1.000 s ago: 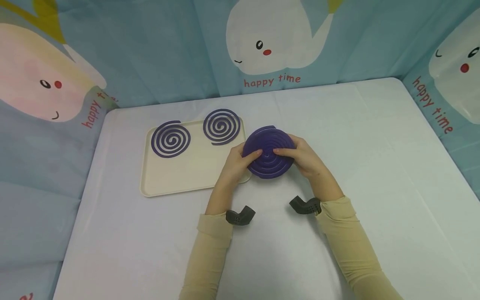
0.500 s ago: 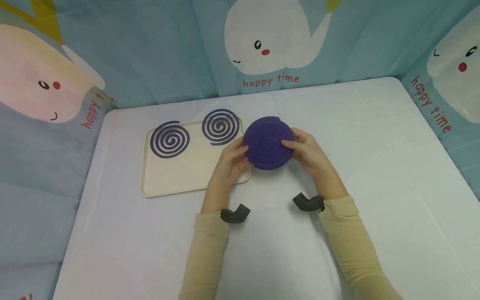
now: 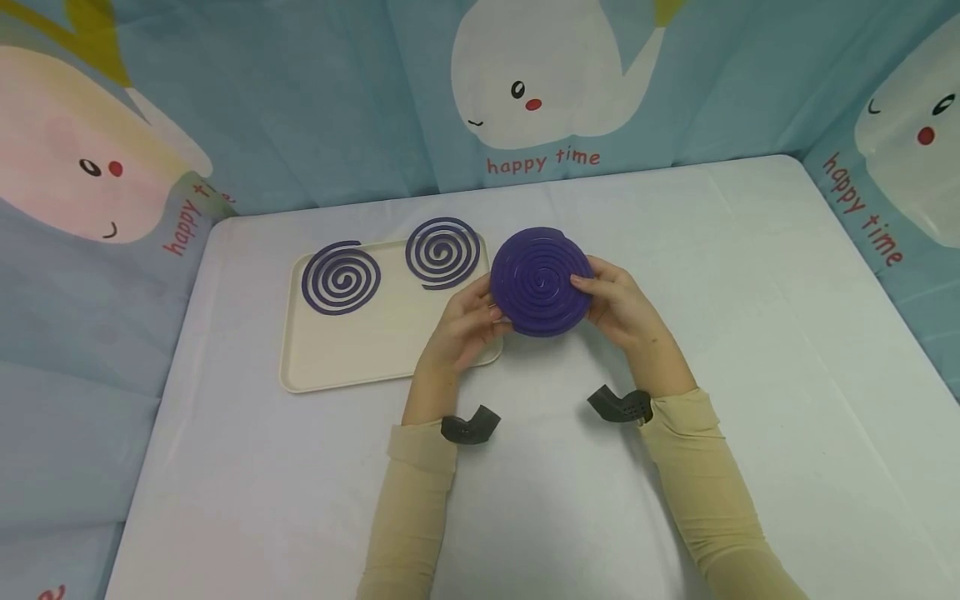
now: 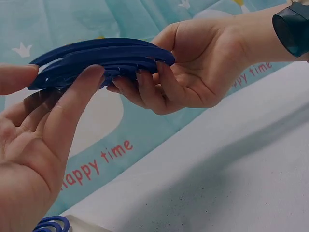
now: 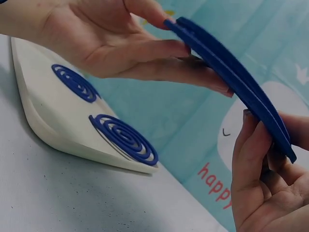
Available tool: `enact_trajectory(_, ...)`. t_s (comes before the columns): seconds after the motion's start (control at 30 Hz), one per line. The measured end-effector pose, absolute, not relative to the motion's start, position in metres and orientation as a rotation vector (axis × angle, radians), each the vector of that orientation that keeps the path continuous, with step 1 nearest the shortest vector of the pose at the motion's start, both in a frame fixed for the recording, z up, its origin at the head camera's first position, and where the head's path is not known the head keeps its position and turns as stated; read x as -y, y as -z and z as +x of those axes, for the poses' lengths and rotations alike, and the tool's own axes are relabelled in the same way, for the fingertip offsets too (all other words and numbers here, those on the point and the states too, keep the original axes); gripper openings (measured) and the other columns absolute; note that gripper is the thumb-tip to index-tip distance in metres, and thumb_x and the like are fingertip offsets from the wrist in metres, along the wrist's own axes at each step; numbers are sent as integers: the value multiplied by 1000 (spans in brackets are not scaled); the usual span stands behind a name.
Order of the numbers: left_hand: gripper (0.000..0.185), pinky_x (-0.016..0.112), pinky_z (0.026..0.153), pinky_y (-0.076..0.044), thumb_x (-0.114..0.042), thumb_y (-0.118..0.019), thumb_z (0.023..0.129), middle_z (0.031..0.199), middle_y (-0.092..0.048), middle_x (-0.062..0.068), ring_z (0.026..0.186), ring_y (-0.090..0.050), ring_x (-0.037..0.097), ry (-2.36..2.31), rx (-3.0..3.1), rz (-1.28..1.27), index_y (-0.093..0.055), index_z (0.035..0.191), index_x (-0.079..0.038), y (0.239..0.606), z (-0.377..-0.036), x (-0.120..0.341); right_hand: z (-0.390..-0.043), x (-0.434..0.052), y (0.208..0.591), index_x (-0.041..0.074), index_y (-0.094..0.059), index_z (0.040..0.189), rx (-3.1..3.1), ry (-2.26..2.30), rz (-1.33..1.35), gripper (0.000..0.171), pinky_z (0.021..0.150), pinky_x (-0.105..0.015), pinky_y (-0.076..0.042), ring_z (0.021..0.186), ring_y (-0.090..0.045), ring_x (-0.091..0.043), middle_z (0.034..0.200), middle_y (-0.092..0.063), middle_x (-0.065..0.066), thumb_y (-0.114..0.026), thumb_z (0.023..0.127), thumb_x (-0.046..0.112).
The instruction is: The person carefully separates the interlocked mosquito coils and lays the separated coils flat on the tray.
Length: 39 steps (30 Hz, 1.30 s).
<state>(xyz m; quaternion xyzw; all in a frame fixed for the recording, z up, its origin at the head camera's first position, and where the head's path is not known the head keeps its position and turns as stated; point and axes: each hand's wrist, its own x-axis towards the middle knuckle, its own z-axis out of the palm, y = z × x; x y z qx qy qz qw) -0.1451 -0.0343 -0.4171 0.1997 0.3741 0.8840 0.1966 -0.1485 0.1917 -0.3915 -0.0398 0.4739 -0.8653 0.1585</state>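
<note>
- A round purple double spiral coil disc (image 3: 542, 282) is held above the white table (image 3: 750, 350), beside the cream tray (image 3: 360, 358).
- Its left edge is pinched by the left hand (image 3: 465, 325), fingers curled beneath.
- Its right edge is gripped likewise by the right hand (image 3: 618, 304).

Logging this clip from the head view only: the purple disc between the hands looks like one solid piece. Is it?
Observer: No. The left wrist view shows the purple disc edge-on as two coil layers with a gap between them.
Operator: Is it lifted off the table?
Observer: Yes. The right wrist view shows it in the air, well above the white table.
Operator: How does the left hand grip it?
Observer: The left hand has its fingers beneath the disc and its thumb over the rim.
Operator: And the right hand?
Observer: The right hand supports it from below with curled fingers.
</note>
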Motion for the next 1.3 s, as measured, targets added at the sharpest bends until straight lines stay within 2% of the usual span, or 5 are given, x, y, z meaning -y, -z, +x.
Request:
enact_trajectory(0.27,51,25,68,-56,14,-36,85,100,-66,4,83,-64,13,-2481,-1224,514,-27,135,21,415,-144,32,-149,-191,390,7,-65,103,-1412,2445,-134,31,64,-23,-54,73,-65,-13,88,-67,-3,-42,93,-11)
enact_trajectory(0.47,44,22,60,-56,7,-44,89,86,-69,-1,72,-65,9,-2480,-1435,388,-36,130,21,413,-146,27,-148,-190,388,10,-63,106,-1493,2424,-119,33,67,-23,-54,72,-66,-11,87,-69,-2,-44,91,-12)
enact_trajectory(0.77,22,20,53,-53,3,-49,91,73,-68,-2,59,-61,8,-2511,-1567,289,-56,111,10,414,-147,28,-149,-189,388,17,-68,99,-1718,2314,-137,29,67,-27,-54,75,-63,-10,86,-68,2,-47,95,-3)
enact_trajectory(1.07,22,22,52,-53,11,-53,86,76,-69,-2,60,-62,9,-2494,-1597,268,-61,99,-6,414,-148,27,-149,-191,388,25,-71,89,-1940,2242,-72,30,56,-19,-48,67,-54,-8,75,-64,6,-51,96,4)
enact_trajectory(1.3,19,22,52,-53,5,-62,87,72,-69,-4,56,-63,9,-2426,-1857,119,-58,105,8,413,-152,30,-149,-190,386,2,-68,109,-2051,2254,-52,19,52,-17,-47,62,-50,-8,78,-61,4,-55,94,5)
